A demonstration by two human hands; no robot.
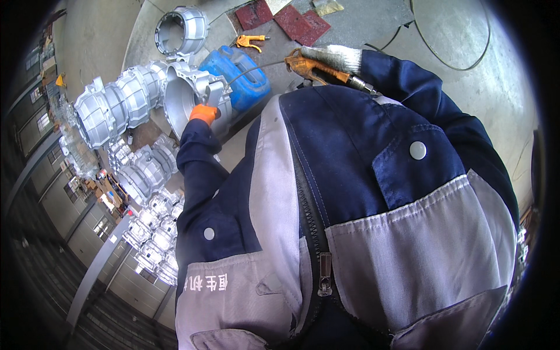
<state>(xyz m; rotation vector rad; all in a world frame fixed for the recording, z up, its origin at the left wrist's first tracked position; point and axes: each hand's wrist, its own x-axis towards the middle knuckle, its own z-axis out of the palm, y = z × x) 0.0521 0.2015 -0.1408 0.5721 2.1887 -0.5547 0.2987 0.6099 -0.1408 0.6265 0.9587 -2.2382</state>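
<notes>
My right hand point(335, 57), in a whitish glove, grips an orange air blow gun point(309, 65). A metal hose coupling sits at the gun's near end, and its long thin nozzle points left toward a silver cast-metal housing point(178, 96). My left hand point(204, 112), in an orange glove, is closed at the near edge of that housing, beside its round opening. Some of the left fingers are hidden against the casting. Behind the housing stands a blue plastic jerrycan point(242, 76), with the nozzle passing in front of it.
Another ring-shaped housing point(182, 30) stands at the back, and more silver castings point(108, 111) line the left. A second orange blow gun point(251, 41) lies beyond the jerrycan. Dark red mats point(300, 24) lie on the floor at the back. A black hose point(461, 67) loops at right.
</notes>
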